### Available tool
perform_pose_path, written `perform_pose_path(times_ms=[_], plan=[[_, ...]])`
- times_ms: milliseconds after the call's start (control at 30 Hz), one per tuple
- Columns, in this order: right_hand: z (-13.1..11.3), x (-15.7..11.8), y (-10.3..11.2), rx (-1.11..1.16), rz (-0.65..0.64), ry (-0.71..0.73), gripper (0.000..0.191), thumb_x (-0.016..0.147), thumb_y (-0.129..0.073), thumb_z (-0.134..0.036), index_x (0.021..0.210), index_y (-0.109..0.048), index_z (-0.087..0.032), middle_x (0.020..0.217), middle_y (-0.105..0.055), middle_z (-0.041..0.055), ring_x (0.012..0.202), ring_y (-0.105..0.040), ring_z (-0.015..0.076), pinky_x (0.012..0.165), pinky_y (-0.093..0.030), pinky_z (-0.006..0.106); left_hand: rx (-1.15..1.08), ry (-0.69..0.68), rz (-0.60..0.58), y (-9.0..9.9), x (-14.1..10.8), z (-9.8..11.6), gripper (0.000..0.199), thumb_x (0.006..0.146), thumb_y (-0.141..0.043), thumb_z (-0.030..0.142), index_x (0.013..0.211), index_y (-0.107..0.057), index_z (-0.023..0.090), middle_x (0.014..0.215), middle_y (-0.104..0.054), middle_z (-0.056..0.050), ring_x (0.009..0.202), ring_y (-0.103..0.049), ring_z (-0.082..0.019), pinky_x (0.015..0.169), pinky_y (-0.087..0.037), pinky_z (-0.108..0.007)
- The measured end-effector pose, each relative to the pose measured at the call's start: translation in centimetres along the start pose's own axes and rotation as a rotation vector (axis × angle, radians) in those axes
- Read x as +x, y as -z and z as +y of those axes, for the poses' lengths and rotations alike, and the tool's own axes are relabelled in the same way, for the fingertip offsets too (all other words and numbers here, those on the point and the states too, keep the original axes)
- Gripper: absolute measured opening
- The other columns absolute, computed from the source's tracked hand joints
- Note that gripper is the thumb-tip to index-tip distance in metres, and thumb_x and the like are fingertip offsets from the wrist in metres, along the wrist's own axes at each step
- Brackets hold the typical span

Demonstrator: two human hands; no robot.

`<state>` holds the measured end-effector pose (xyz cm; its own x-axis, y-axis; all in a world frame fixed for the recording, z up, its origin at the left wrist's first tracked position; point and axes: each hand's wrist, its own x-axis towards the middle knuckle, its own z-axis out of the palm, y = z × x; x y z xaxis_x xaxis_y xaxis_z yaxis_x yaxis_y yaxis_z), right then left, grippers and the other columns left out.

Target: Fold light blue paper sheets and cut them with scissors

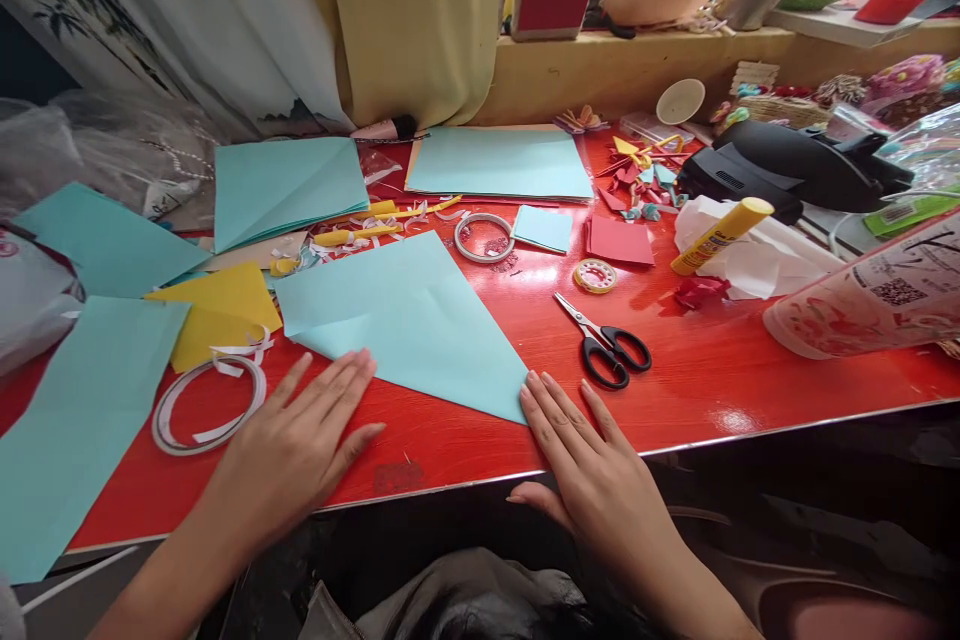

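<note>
A light blue sheet of paper [420, 320], folded along its near edge, lies flat on the red table [480, 450] in front of me. My left hand [307, 430] rests with fingers stretched out, its fingertips on the paper's near left edge. At the paper's near right corner, my right hand [585, 450] lies with straight fingers touching it. Neither hand is closed around anything. Scissors [604, 340] with black handles lie just beyond my right hand. A roll of white tape [210, 405] is beside my left wrist.
Stacks of blue paper [289, 185] stand at the back, near a second tape roll [484, 238]. Red paper squares [619, 240], a yellow glue stick [722, 236] and a plastic cup [862, 290] are to the right. Yellow paper [225, 310] lies left. The table's front edge is close.
</note>
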<state>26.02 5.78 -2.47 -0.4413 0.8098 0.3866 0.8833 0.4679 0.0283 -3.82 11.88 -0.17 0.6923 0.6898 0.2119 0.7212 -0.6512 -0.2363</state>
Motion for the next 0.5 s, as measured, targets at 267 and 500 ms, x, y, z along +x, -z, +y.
perform_pose_path(times_ms=[267,500], plan=[[-0.1,-0.1,-0.2,0.007,-0.001,0.004,0.063,0.093,-0.036,-0.052,0.133,-0.047,-0.004,0.139,-0.048,0.0136,0.131,-0.043,0.0238,0.113,-0.023,0.042,0.075,0.228,-0.046,-0.7,-2.3,-3.7,0.063,0.095,-0.019,0.041,0.141,-0.035,0.0,0.139,-0.045,-0.024,0.132,-0.04,-0.034,0.112,-0.02,-0.054],[0.6,-1.1,-0.1,0.029,-0.012,0.052,0.066,0.09,-0.042,-0.053,0.138,-0.04,-0.006,0.143,-0.042,0.0184,0.137,-0.033,0.028,0.11,-0.03,0.048,0.073,0.292,-0.131,0.4,-1.0,-3.1,0.072,0.094,-0.009,0.041,0.129,-0.049,-0.007,0.135,-0.047,-0.028,0.133,-0.035,-0.039,0.111,-0.019,-0.057]])
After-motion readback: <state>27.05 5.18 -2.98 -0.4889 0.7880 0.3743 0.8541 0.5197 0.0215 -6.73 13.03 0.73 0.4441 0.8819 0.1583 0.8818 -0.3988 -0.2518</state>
